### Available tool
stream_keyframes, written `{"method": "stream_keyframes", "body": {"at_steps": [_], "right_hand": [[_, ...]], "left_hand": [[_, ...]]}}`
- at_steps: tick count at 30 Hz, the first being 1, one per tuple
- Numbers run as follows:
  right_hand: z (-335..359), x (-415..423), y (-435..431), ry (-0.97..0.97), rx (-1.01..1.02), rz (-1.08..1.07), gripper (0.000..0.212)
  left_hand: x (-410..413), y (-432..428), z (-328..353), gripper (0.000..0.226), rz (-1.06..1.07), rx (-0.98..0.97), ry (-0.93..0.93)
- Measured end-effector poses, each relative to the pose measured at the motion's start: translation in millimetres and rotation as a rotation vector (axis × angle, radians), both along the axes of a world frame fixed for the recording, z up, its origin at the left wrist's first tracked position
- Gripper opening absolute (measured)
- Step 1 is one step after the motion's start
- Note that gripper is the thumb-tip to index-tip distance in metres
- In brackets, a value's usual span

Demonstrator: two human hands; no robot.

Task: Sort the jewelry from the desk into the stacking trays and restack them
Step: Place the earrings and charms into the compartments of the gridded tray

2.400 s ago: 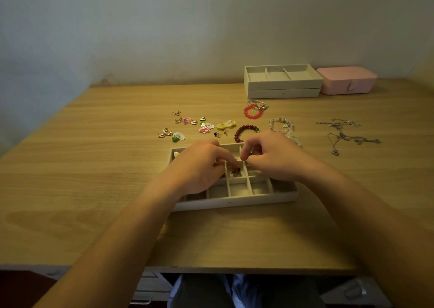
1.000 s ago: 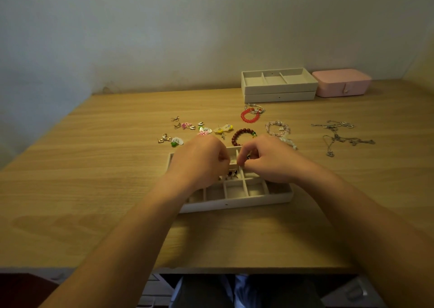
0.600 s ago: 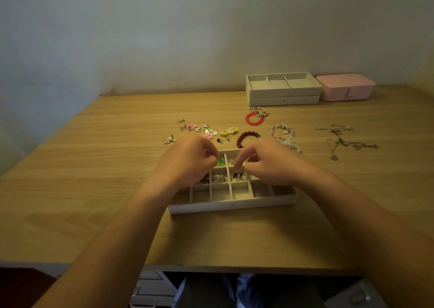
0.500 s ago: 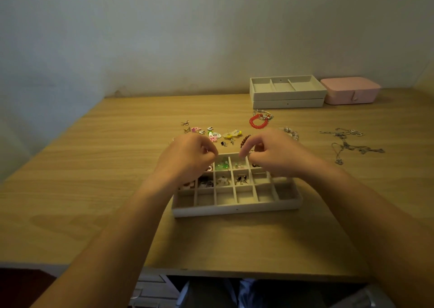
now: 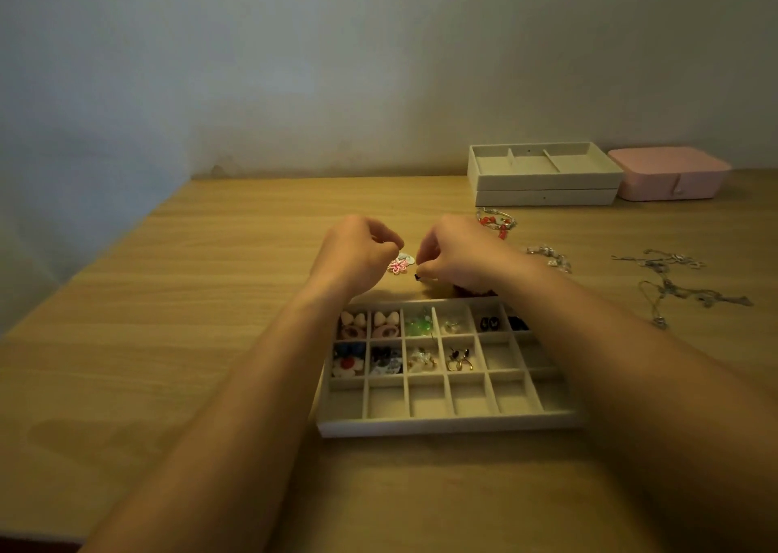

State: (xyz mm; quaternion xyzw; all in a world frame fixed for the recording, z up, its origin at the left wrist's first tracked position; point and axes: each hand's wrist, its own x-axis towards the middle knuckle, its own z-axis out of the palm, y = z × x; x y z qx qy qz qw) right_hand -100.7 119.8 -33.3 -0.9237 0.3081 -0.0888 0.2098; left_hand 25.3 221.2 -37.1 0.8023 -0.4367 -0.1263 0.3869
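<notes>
Grid tray (image 5: 446,424): pale, flat on the desk, earrings in its two far rows.
Green earrings (image 5: 418,326): far row, third compartment from the left.
Stacked trays (image 5: 543,182): two, pale, far right of the desk; the top one has three sections.
Pink flower piece (image 5: 398,266): on the desk beyond the grid tray.
Red bracelet (image 5: 490,222): just before the stacked trays.
Silver necklaces (image 5: 669,287): loose chains on the desk, right.

My left forearm (image 5: 252,388) and right forearm (image 5: 619,354) are bare along their whole visible length, slim and smooth, narrowing to the wrists, and my left hand (image 5: 358,255) and right hand (image 5: 461,251) are bare as well, the fingers (image 5: 386,238) softly blurred in dim light.
</notes>
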Motion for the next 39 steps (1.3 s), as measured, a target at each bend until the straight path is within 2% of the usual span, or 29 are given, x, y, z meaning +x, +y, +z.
{"method": "stream_keyframes", "body": {"at_steps": [8,12,16,21,28,32,39], "right_hand": [[-4,11,3,0.087,-0.035,-0.015,0.014],[-3,7,3,0.101,-0.032,0.008,0.01],[2,-9,5,-0.09,0.073,0.004,0.01],[10,-49,22,-0.341,0.36,-0.002,0.01],[7,-77,31,-0.691,0.657,-0.035,0.015],[4,-81,31,-0.733,0.733,0.005,0.02],[-1,-74,35,-0.826,0.735,-0.08,0.014]], "left_hand": [[-3,-4,-1,0.015,-0.044,-0.107,0.058],[-10,4,2,0.013,-0.096,-0.108,0.022],[-20,13,4,0.015,-0.18,-0.134,-0.081],[-38,23,8,0.008,-0.252,-0.24,-0.049],[-47,28,8,0.011,-0.34,-0.328,0.271],[-48,30,6,0.01,-0.354,-0.315,0.354],[-45,30,6,0.004,-0.34,-0.274,0.297]]}}
